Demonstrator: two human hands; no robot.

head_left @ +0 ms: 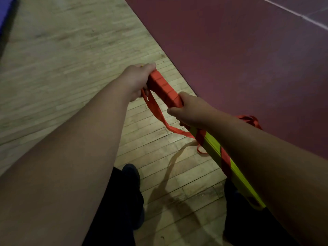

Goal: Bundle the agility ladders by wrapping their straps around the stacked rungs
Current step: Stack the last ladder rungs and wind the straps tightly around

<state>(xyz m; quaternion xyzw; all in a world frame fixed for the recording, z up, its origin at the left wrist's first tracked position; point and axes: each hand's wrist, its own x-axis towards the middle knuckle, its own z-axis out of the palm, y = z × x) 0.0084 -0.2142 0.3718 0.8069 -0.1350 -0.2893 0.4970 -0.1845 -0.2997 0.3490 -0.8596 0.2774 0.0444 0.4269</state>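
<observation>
Left hand [136, 80] grips the far end, and right hand [190, 110] the middle, of a long stack of flat plastic rungs [236, 173], held in the air. The stack is yellow-green near the body and orange with cross lines between the hands. Its long axis runs diagonally from lower right, near the body, up and left. Loose red-orange fabric straps [158, 112] hang below it, with two bands crossing the yellow-green part. Below lies a pale wooden strip floor [71, 50], bordered on the right by a maroon surface [239, 59] bearing a white line [292, 12].
</observation>
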